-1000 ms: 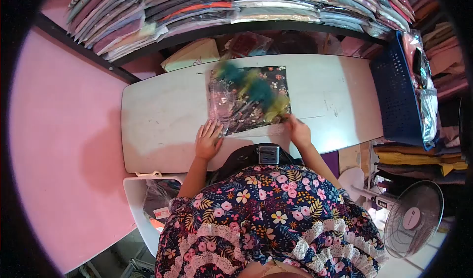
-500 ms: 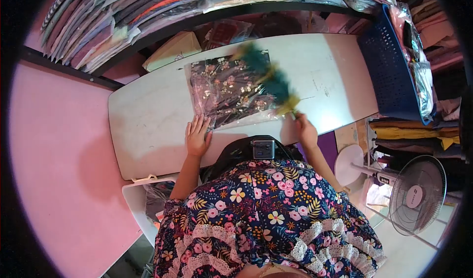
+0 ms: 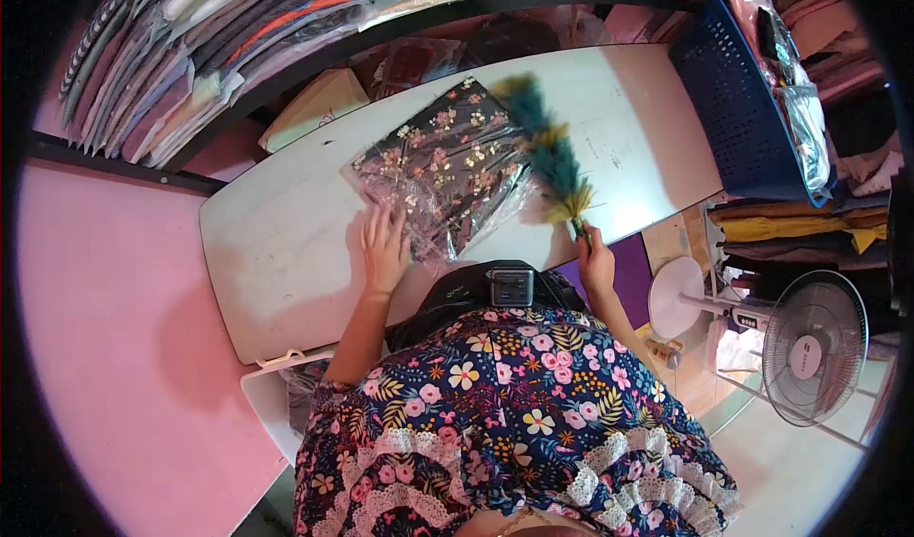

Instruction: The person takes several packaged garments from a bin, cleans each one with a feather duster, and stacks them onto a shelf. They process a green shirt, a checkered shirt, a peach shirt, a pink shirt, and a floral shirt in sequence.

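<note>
On the white table [image 3: 276, 261] lies a dark floral garment in a clear plastic bag [image 3: 443, 161], turned at an angle. My left hand [image 3: 384, 249] rests with fingers stretched out at the near left corner of the bag. A green and yellow feather duster [image 3: 555, 156] is held by its handle in my right hand [image 3: 596, 259], fingers wrapped round it. The duster's fluffy head points away from me, along the right edge of the bag.
Bagged folded clothes [image 3: 276, 23] fill the shelf above the table's far side. A blue basket [image 3: 752, 109] stands at the right end. Beside the table are a fan [image 3: 814, 347] on the right and a white bin [image 3: 262, 399] at the lower left.
The bagged garment has turned on the table, so its corners now point differently. The feather duster has moved off the garment to its right edge. My left hand stays beside the bag.
</note>
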Available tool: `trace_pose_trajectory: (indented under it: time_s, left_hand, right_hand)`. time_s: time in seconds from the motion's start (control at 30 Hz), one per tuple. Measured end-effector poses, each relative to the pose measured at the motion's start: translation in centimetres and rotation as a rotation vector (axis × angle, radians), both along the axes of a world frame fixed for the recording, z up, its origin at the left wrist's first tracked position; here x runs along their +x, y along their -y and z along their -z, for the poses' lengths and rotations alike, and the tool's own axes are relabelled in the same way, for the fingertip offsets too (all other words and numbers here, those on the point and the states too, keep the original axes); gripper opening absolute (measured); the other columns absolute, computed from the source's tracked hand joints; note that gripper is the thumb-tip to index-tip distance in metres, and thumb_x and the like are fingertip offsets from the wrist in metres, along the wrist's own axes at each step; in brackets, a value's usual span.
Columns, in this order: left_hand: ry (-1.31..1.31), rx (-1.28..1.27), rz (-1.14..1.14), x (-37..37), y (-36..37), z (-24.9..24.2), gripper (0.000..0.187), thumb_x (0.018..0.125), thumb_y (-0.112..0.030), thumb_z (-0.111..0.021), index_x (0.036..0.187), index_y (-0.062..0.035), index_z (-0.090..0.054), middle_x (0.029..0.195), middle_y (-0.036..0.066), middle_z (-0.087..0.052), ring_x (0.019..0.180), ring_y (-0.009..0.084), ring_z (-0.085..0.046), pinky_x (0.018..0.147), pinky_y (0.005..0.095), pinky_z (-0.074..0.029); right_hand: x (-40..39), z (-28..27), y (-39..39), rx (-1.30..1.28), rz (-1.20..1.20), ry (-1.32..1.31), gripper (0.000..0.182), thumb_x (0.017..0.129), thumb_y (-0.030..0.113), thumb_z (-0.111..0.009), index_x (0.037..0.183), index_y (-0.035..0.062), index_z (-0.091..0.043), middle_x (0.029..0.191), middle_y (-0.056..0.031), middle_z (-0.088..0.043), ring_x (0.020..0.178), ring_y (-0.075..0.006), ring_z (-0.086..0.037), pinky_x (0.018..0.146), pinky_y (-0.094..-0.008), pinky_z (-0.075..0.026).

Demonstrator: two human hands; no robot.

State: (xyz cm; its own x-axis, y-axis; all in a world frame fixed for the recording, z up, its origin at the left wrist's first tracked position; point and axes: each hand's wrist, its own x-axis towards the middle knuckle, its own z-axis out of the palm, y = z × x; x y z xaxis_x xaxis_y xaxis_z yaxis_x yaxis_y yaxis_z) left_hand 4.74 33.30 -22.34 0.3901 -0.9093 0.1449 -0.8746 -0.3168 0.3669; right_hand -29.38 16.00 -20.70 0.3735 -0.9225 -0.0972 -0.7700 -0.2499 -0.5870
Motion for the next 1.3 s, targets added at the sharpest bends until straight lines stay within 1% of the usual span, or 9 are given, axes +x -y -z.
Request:
trace_pose_trajectory:
  time_s: [0.1,0.2,0.47,0.57,0.63,0.83,0.93,1.03,1.3]
  left_hand:
    - [0.054,0.028,-0.034,1.8,0.9,0.3,0.06,0.083,-0.025,-0.058,0.138,-0.0159,-0.038,0.146,0.009,-0.028,0.137,0.028,-0.021,0.109,0.051,-0.014]
    - [0.078,0.121,-0.033,2.3,0.8,1.4,0.064,0.081,-0.03,-0.061,0.139,-0.0162,-0.036,0.147,0.008,-0.028,0.137,0.0279,-0.021,0.109,0.051,-0.016]
    - [0.076,0.108,-0.053,2.0,0.9,1.0,0.064,0.08,-0.032,-0.061,0.138,-0.0179,-0.037,0.146,0.007,-0.029,0.137,0.0268,-0.022,0.109,0.0489,-0.017]
    - [0.058,0.121,-0.064,1.8,1.0,0.8,0.065,0.08,-0.033,-0.061,0.139,-0.0191,-0.037,0.146,0.006,-0.03,0.136,0.0262,-0.023,0.109,0.0486,-0.017]
    - [0.067,0.095,-0.052,1.9,1.0,1.0,0.066,0.081,-0.035,-0.06,0.14,-0.02,-0.036,0.147,0.006,-0.029,0.136,0.0254,-0.023,0.109,0.0486,-0.017]
    - [0.065,0.126,-0.06,1.4,1.0,0.7,0.067,0.08,-0.034,-0.06,0.14,-0.02,-0.035,0.147,0.005,-0.028,0.137,0.0249,-0.022,0.109,0.048,-0.016]
    - [0.051,0.115,-0.049,1.4,1.1,0.7,0.068,0.079,-0.034,-0.062,0.14,-0.0198,-0.035,0.147,0.006,-0.028,0.137,0.0252,-0.022,0.109,0.0482,-0.016]
    - [0.028,0.096,-0.048,1.2,1.0,0.9,0.068,0.078,-0.032,-0.062,0.139,-0.0195,-0.036,0.147,0.006,-0.028,0.137,0.0261,-0.021,0.109,0.0487,-0.015]
    - [-0.012,0.109,-0.085,-0.2,1.9,0.7,0.07,0.076,-0.035,-0.065,0.137,-0.0136,-0.038,0.148,0.008,-0.024,0.138,0.0344,-0.015,0.108,0.0542,-0.011]
  right_hand:
    - [1.3,0.0,-0.2,0.077,0.103,0.063,0.032,0.085,0.015,-0.057,0.117,0.0141,-0.05,0.098,-0.0176,-0.062,0.08,-0.0391,-0.061,0.064,-0.0459,-0.05]
    - [1.5,-0.1,-0.5,-0.077,-0.328,0.143,0.032,0.086,0.018,-0.056,0.118,0.0155,-0.05,0.097,-0.0176,-0.062,0.077,-0.04,-0.061,0.063,-0.0468,-0.05]
    - [3.5,-1.2,3.0,-0.041,0.094,0.047,0.026,0.088,0.018,-0.054,0.114,0.0169,-0.053,0.086,-0.0192,-0.064,0.077,-0.0384,-0.062,0.063,-0.0456,-0.049]
    - [3.6,-1.0,2.2,-0.123,-0.342,0.166,0.029,0.087,0.019,-0.055,0.115,0.0175,-0.052,0.093,-0.0167,-0.064,0.075,-0.0384,-0.062,0.062,-0.0451,-0.049]
    - [4.3,-2.2,1.6,-0.011,-0.508,-0.13,0.03,0.088,0.023,-0.054,0.117,0.0181,-0.051,0.096,-0.0152,-0.064,0.074,-0.0386,-0.062,0.063,-0.0465,-0.049]
    - [5.7,-0.9,3.4,-0.039,-0.046,-0.011,0.027,0.088,0.022,-0.054,0.114,0.0139,-0.051,0.081,-0.0184,-0.064,0.074,-0.0395,-0.061,0.062,-0.0485,-0.048]
    - [6.1,-1.1,3.0,-0.115,-0.309,0.21,0.026,0.087,0.021,-0.056,0.111,0.0139,-0.053,0.085,-0.0186,-0.064,0.073,-0.0387,-0.061,0.061,-0.0462,-0.049]
    - [5.9,-2.2,2.0,-0.046,-0.546,-0.104,0.026,0.086,0.02,-0.056,0.112,0.0173,-0.054,0.087,-0.0168,-0.064,0.071,-0.0375,-0.061,0.06,-0.0455,-0.049]
    - [4.5,-0.3,3.1,-0.081,-0.01,0.145,0.029,0.086,0.017,-0.056,0.115,0.0158,-0.052,0.089,-0.0167,-0.064,0.071,-0.0397,-0.061,0.061,-0.0474,-0.048]
